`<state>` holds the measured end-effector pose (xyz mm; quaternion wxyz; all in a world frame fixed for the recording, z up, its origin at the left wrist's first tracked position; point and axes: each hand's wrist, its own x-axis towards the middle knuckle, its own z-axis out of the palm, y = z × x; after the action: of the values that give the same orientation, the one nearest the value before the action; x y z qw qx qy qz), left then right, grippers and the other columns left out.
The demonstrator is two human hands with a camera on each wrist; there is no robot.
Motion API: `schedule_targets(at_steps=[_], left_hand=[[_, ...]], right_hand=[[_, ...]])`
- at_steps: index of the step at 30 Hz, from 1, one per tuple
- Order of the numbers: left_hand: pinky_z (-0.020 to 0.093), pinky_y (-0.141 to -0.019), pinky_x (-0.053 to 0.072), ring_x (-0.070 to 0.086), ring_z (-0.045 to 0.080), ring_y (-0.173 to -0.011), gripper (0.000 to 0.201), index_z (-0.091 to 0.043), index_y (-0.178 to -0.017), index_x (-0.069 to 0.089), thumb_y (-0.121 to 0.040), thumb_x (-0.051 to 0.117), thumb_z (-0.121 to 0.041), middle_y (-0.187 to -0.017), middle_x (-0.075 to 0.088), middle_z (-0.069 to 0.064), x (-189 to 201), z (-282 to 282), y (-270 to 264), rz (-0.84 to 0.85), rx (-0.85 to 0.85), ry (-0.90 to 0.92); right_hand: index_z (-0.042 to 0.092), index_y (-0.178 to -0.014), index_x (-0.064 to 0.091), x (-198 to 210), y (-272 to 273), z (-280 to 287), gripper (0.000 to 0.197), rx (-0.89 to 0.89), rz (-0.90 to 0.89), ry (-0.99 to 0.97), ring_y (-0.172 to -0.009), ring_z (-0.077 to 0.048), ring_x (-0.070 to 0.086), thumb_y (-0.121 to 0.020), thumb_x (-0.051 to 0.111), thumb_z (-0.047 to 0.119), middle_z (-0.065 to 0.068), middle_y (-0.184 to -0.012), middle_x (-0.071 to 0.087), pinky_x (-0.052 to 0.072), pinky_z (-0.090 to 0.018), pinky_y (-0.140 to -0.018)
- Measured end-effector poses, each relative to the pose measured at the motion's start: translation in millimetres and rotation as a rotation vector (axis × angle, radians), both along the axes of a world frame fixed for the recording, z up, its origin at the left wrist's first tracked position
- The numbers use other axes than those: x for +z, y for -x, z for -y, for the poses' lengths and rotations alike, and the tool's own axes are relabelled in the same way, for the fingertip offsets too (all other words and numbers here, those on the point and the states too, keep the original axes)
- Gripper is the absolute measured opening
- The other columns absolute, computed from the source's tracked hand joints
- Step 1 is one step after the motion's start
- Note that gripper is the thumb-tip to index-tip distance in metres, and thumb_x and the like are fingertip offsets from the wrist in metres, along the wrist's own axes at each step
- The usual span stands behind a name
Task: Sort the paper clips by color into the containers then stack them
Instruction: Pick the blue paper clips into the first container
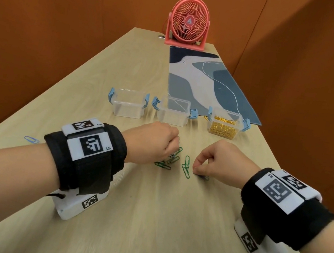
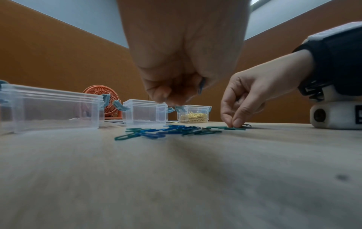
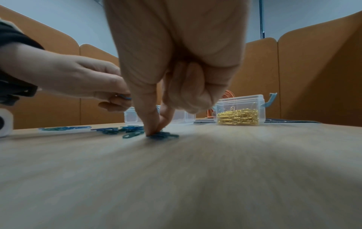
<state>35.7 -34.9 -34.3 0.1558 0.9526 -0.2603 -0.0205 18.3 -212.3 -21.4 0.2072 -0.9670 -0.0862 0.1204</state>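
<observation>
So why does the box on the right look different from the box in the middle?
The right box holds a heap of gold paper clips; the middle box looks empty. The right box stands nearer the blue mat; the middle box sits between the other two. Both are clear, lidless plastic boxes with blue latches, standing upright on the table.

Table (image 1: pixel 146 221) with clips (image 1: pixel 186 166), containers (image 1: pixel 129 104)

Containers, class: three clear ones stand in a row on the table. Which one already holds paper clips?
The right-hand container, nearest the blue mat: it holds gold paper clips. The middle container and left container look empty.
</observation>
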Motion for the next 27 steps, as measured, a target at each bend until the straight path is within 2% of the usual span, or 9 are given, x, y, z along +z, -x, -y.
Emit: schedule_targets(at_steps=[3, 6, 10, 13, 17, 19, 21, 24, 27], left_hand=[[0.024, -0.048, 0.025, 0.034, 0.016, -0.053, 0.039, -0.017, -0.061, 0.03, -0.098, 0.037, -0.027, -0.057, 0.038, 0.0, 2, -3, -1, 0.034, 0.069, 0.05], [0.02, -0.046, 0.024, 0.031, 0.012, -0.049, 0.039, -0.019, -0.06, 0.029, -0.095, 0.047, -0.023, -0.054, 0.036, -0.003, 5, -8, -1, 0.062, 0.112, 0.101], [0.018, -0.046, 0.023, 0.029, 0.01, -0.049, 0.04, -0.02, -0.06, 0.028, -0.09, 0.055, -0.021, -0.054, 0.035, -0.005, 6, -12, 1, 0.082, 0.114, 0.126], [0.018, -0.048, 0.03, 0.04, 0.014, -0.052, 0.04, -0.02, -0.061, 0.031, -0.087, 0.061, -0.02, -0.056, 0.038, -0.004, 7, -12, 1, 0.07, 0.125, 0.196], [0.027, -0.056, 0.045, 0.056, 0.021, -0.059, 0.034, -0.023, -0.067, 0.037, -0.084, 0.066, -0.02, -0.064, 0.051, -0.001, 9, -12, 0, 0.027, 0.147, 0.267], [0.022, -0.057, 0.047, 0.06, 0.018, -0.058, 0.019, -0.024, -0.082, 0.046, -0.086, 0.064, -0.021, -0.07, 0.06, 0.002, 9, -13, -1, -0.01, 0.157, 0.271], [0.014, -0.056, 0.047, 0.063, 0.015, -0.057, 0.008, -0.021, -0.096, 0.055, -0.089, 0.059, -0.02, -0.073, 0.066, 0.003, 9, -15, -3, -0.034, 0.176, 0.271], [0.006, -0.054, 0.042, 0.061, 0.011, -0.061, 0.02, -0.014, -0.106, 0.063, -0.095, 0.046, -0.013, -0.083, 0.068, 0.004, 10, -19, -7, -0.04, 0.182, 0.226], [0.015, -0.064, 0.04, 0.054, 0.011, -0.073, 0.033, -0.013, -0.115, 0.061, -0.097, 0.035, -0.006, -0.096, 0.066, 0.004, 11, -22, -9, -0.004, 0.161, 0.139]], right_hand=[[0.014, -0.097, 0.074, -2, 0, 0, 0.018, 0.013, -0.001, 0.0, -0.054, -0.005, 0.042, -0.086, 0.062, 0.022, 0.014, -0.06, 0.047, 0.032, -0.008, -0.042], [0.011, -0.098, 0.073, -1, 0, 0, 0.021, -0.028, 0.02, -0.05, -0.054, -0.004, 0.041, -0.09, 0.056, 0.021, 0.013, -0.06, 0.048, 0.035, -0.005, -0.041], [0.013, -0.1, 0.071, 1, -2, 5, 0.022, -0.113, 0.11, -0.056, -0.057, -0.003, 0.039, -0.09, 0.057, 0.027, 0.013, -0.061, 0.044, 0.026, -0.013, -0.049], [0.016, -0.091, 0.073, 4, 2, 10, 0.021, -0.083, 0.071, -0.026, -0.055, -0.004, 0.04, -0.081, 0.068, 0.034, 0.013, -0.057, 0.044, 0.025, -0.013, -0.046], [0.018, -0.087, 0.076, 8, 6, 13, 0.017, -0.031, -0.025, 0.001, -0.052, -0.005, 0.039, -0.073, 0.078, 0.028, 0.012, -0.046, 0.046, 0.03, -0.012, -0.042], [0.017, -0.088, 0.077, 7, 4, 13, 0.016, -0.018, -0.025, -0.006, -0.051, -0.004, 0.038, -0.075, 0.076, 0.026, 0.014, -0.039, 0.047, 0.033, -0.008, -0.039], [0.016, -0.092, 0.076, 5, 3, 14, 0.016, -0.006, -0.01, -0.013, -0.05, -0.004, 0.037, -0.08, 0.072, 0.025, 0.014, -0.045, 0.045, 0.034, -0.005, -0.039], [0.017, -0.092, 0.075, 4, 2, 16, 0.016, -0.012, 0.013, -0.027, -0.05, -0.004, 0.038, -0.084, 0.066, 0.027, 0.013, -0.053, 0.044, 0.034, -0.004, -0.041], [0.016, -0.092, 0.071, 3, 0, 17, 0.016, -0.051, 0.016, -0.067, -0.054, -0.003, 0.042, -0.09, 0.058, 0.026, 0.013, -0.055, 0.046, 0.032, -0.009, -0.046]])
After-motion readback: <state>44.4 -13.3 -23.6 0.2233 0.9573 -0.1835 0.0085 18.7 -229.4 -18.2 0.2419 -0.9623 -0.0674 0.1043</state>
